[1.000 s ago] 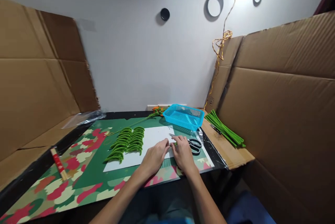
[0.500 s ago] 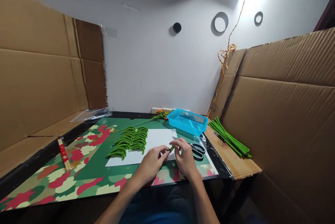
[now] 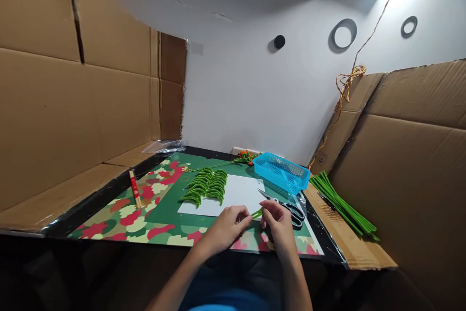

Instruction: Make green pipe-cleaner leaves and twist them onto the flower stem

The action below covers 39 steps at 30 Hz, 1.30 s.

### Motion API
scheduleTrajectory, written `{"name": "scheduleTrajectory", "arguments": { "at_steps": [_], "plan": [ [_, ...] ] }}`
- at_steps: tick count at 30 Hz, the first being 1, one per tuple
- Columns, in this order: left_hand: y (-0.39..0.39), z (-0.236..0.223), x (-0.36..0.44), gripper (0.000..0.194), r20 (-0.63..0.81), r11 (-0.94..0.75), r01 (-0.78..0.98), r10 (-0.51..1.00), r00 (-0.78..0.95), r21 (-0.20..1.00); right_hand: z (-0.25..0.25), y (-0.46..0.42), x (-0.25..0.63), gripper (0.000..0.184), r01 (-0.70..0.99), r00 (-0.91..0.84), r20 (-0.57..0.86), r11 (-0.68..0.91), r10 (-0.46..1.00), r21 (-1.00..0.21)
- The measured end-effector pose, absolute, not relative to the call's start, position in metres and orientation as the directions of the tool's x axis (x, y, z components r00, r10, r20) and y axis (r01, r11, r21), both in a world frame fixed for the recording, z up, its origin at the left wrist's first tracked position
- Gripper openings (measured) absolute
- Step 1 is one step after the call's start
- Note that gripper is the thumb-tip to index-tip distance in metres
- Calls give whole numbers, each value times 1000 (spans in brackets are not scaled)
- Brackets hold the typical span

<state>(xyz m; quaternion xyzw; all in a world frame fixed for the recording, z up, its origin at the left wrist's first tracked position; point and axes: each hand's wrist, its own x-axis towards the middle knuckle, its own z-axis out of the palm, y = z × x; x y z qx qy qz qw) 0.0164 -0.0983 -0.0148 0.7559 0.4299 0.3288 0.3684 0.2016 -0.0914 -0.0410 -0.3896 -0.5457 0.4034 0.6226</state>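
Head view: between the two hands, just in front of the person, is a short green strand (image 3: 257, 213), bright and slim, its visible part nearly straight and rising slightly toward 2 o'clock; the fingers cover its ends, and whether it is single or doubled is too small to tell. The left hand (image 3: 227, 228) pinches one end and the right hand (image 3: 280, 223) has its fingertips closed on the other, over the near edge of the white sheet (image 3: 240, 192) on the bench (image 3: 165, 211). Scissors (image 3: 295, 214) with black handles lie beside the right hand, toward 3 o'clock from the strand, blades pointing to 10. At 10 o'clock, curved green pieces (image 3: 206, 186) lie in two neat columns, partly on the sheet. The blue basket (image 3: 282, 175) sits at 1 o'clock, and a bundle of long green stems (image 3: 344, 206) lies at 3 o'clock beside a dark pen-like tool (image 3: 326, 201). Compared with half a second ago, the hands are a little farther apart, more of the strand shows and it lies flatter; the view has swung toward 9 o'clock, while the curved pieces keep their arrangement.
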Motion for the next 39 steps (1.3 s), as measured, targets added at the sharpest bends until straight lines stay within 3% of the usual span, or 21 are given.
{"name": "scheduleTrajectory", "arguments": {
  "at_steps": [8, 16, 22, 31, 39],
  "plan": [
    [-96, -15, 15, 40, 159, -323, 357, 894, 419, 877, -37, -93, 201, 17, -160, 81, 328, 337, 941, -928],
    [-97, -10, 14, 44, 167, -340, 381, 893, 418, 860, -42, -86, 203, 30, -192, 191, 273, 309, 943, -932],
    [-93, -12, 15, 45, 191, -341, 414, 912, 362, 844, -40, -90, 201, 27, -193, 147, 252, 278, 956, -941],
    [-88, -16, 16, 42, 230, -366, 454, 917, 327, 813, -43, -91, 203, 40, -247, 72, 266, 275, 961, -929],
    [-90, -13, 17, 20, 241, -390, 448, 904, 353, 805, -42, -89, 202, 43, -254, 82, 302, 313, 950, -915]
  ]
}}
